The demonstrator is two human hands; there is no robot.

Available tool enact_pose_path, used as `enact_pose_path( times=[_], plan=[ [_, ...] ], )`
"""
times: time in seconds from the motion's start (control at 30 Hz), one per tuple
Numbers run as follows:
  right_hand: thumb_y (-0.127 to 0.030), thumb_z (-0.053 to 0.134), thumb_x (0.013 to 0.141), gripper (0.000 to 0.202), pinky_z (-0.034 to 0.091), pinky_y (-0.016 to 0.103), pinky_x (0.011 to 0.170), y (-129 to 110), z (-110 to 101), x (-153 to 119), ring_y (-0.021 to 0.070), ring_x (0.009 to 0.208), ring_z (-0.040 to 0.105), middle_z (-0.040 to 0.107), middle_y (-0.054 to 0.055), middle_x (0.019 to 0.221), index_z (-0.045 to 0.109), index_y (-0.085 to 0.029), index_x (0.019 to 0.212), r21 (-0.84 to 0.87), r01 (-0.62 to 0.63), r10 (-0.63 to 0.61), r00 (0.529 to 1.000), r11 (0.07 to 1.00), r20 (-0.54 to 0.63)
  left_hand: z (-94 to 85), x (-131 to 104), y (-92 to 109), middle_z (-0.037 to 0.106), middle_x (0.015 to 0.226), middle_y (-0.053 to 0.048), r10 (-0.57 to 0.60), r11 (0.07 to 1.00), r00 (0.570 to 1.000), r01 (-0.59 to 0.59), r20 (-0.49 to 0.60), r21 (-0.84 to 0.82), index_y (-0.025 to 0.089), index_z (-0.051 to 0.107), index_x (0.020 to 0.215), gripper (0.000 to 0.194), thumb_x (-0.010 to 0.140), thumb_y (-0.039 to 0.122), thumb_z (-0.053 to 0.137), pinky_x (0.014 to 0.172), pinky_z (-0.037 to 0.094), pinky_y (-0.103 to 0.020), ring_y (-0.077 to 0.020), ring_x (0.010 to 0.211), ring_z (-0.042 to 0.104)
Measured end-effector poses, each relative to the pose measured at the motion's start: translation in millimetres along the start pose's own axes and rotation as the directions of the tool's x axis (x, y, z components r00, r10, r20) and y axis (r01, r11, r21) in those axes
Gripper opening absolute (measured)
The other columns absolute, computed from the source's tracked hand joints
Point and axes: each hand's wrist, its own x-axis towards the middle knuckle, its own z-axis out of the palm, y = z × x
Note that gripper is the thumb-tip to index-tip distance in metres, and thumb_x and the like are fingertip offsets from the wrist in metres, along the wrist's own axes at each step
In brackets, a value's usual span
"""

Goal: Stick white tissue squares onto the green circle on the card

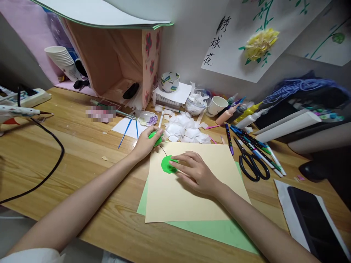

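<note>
My left hand [146, 143] is closed on a bright green paper cutout [155, 138] at the upper left corner of a cream sheet of paper [197, 204]. My right hand [197, 173] reaches over the sheet with its fingers extended and apart. Its fingertips rest on a second green cutout [166, 165], roundish with cut edges, which lies on the sheet. A thin dark curved line runs on the paper between the two green pieces. Beneath the cream sheet lies a light green sheet [216, 233], showing along its edges.
Black-handled scissors [253, 164] and several pens [257, 148] lie to the right, beside a phone [312, 223]. White paper scraps [186, 128] are piled behind the sheet. At left are a glue gun [19, 110] and its black cable [59, 160]. A pink box [152, 65] stands at the back.
</note>
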Motion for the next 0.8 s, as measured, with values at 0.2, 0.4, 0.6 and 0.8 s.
enact_pose_path(
  times=[0.2, 0.4, 0.6, 0.8],
  plan=[
    [-0.025, 0.053, 0.088, 0.024, 0.031, 0.045, 0.104, 3.6, 1.3, -2.0, 0.0206, 0.114, 0.049, 0.061, 0.002, 0.125, 0.065, -0.026, 0.109, -0.068, 0.081, -0.078, 0.996, 0.994, 0.049, -0.9, 1.3, -4.9, 0.056, 0.061, 0.003, 0.046, 0.995, 0.998, -0.05, 0.05, 0.091, 0.017, 0.053, 0.086, 0.031, 0.08, 0.048, 0.056, 0.044, 0.042, -0.017, -0.0062, 0.044, 0.05],
    [-0.026, 0.052, 0.088, 0.026, 0.032, 0.047, 0.104, 6.0, 2.0, -3.4, 0.0209, 0.115, 0.05, 0.058, 0.001, 0.129, 0.063, -0.029, 0.112, -0.111, 0.06, -0.06, 0.998, 0.992, 0.004, 0.6, 0.0, -5.4, 0.057, 0.063, 0.003, 0.045, 0.994, 0.998, -0.049, 0.041, 0.099, 0.017, 0.055, 0.084, 0.034, 0.077, 0.05, 0.059, 0.043, 0.042, -0.019, -0.0076, 0.045, 0.052],
    [-0.021, 0.056, 0.086, 0.023, 0.032, 0.048, 0.104, 4.0, 4.4, -3.4, 0.0211, 0.113, 0.052, 0.067, -0.001, 0.115, 0.067, -0.03, 0.103, -0.089, 0.023, -0.025, 0.999, 0.996, -0.023, 0.7, -0.4, -4.6, 0.056, 0.062, 0.002, 0.042, 0.993, 0.997, -0.048, 0.058, 0.11, 0.017, 0.053, 0.084, 0.035, 0.076, 0.051, 0.059, 0.042, 0.043, -0.019, -0.0092, 0.047, 0.054],
    [-0.019, 0.056, 0.085, 0.022, 0.037, 0.046, 0.1, 4.2, 3.7, -2.9, 0.0213, 0.108, 0.054, 0.065, 0.001, 0.12, 0.068, -0.026, 0.102, -0.114, 0.012, -0.026, 0.992, 0.993, -0.124, 0.1, -1.3, -2.8, 0.057, 0.063, 0.002, 0.062, 0.986, 0.996, -0.072, 0.068, 0.154, 0.017, 0.053, 0.086, 0.031, 0.08, 0.048, 0.055, 0.043, 0.043, -0.019, -0.0071, 0.043, 0.051]
  ],
)
